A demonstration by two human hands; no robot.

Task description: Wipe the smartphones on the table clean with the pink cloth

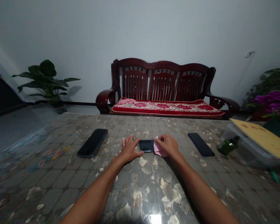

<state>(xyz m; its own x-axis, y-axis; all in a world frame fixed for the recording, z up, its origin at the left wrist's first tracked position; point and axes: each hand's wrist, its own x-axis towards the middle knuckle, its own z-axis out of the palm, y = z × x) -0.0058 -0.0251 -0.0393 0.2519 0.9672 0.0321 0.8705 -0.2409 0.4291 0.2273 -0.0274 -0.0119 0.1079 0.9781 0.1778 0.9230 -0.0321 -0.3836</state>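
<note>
A dark phone (147, 146) with its camera side up lies crosswise on the patterned tabletop (140, 174) between my hands. My left hand (130, 147) grips its left end, thumb at the near edge and a finger at the far edge. Over the phone's right end is a pink cloth (159, 150), pinched in the fingers of my right hand (168, 144). The cloth hangs down onto the table beside the phone.
A black phone (92, 143) lies at left near colored rubber bands (53, 154). Another phone (201, 144) lies at right, beside a green bottle (228, 145) and a clear plastic box (245, 155) under yellow paper (261, 137). Behind stands a wooden bench (162, 79).
</note>
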